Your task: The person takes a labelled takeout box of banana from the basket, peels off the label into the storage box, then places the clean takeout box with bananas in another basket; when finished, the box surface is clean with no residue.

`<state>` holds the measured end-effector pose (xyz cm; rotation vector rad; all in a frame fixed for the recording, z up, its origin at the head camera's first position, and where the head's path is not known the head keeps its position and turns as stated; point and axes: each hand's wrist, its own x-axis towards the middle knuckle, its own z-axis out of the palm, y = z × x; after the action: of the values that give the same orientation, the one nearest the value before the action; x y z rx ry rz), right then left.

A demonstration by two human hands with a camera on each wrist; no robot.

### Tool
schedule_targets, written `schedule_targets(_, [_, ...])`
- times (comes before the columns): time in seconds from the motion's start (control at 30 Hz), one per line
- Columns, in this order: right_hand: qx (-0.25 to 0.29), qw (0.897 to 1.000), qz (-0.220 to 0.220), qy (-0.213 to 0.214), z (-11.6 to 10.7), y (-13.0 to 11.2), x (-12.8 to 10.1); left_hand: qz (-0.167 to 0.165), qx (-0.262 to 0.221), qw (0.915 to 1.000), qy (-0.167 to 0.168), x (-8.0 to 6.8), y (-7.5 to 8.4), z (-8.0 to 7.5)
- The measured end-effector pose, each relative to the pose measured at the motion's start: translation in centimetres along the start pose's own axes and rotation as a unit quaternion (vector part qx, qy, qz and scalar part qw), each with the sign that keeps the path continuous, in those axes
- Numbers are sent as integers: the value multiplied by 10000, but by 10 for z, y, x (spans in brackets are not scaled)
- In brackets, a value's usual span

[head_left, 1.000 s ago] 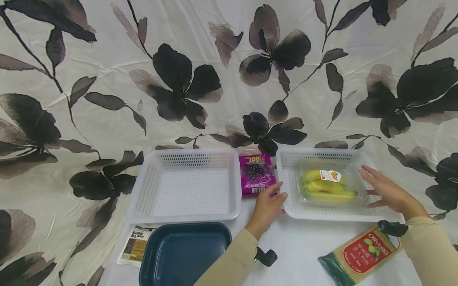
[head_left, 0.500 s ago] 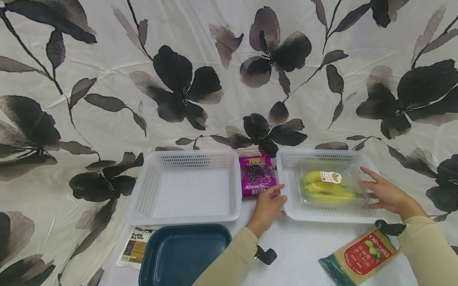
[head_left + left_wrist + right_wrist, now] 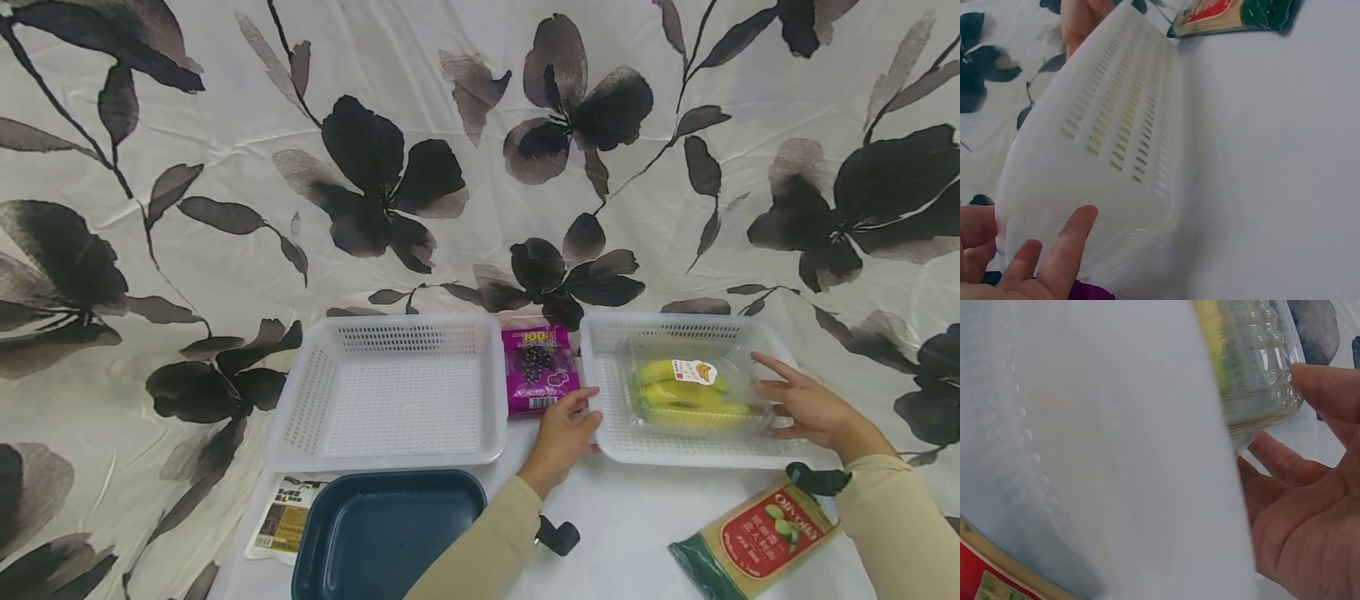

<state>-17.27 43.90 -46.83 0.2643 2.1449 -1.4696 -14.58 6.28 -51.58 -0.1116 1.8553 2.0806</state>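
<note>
A clear plastic box (image 3: 738, 354) with yellow bananas (image 3: 675, 393) lies in the right white basket (image 3: 592, 354). My right hand (image 3: 798, 408) holds the box's right end, index finger at its far corner and thumb at its near corner. The right wrist view shows the thumb (image 3: 1329, 387) on the ribbed clear box (image 3: 1260, 375) with the fingers beneath. My left hand (image 3: 564, 429) rests with straight fingers (image 3: 1063, 247) against the outer left wall of that basket (image 3: 1110, 144). A purple grape packet (image 3: 537, 368) lies just beyond this hand.
An empty white basket (image 3: 390, 321) stands to the left. A dark blue tray (image 3: 390, 525) is at the front, with a flat packet (image 3: 281, 517) beside it. A green and red packet (image 3: 757, 533) lies front right. A flowered cloth (image 3: 225, 125) covers the table and the backdrop behind it.
My right hand has slid slightly left, closing on the clear box's end. The left hand has stayed at the basket's wall.
</note>
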Motion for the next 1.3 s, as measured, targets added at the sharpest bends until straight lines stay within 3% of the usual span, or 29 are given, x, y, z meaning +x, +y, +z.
schedule_targets(0.77, [-674, 9974, -215, 158, 1, 2, -13, -61, 9, 10000, -71, 1, 1, 0])
schedule_targets(1.3, [-840, 9932, -772, 209, 0, -9, -37, -105, 161, 9996, -223, 4, 3, -4])
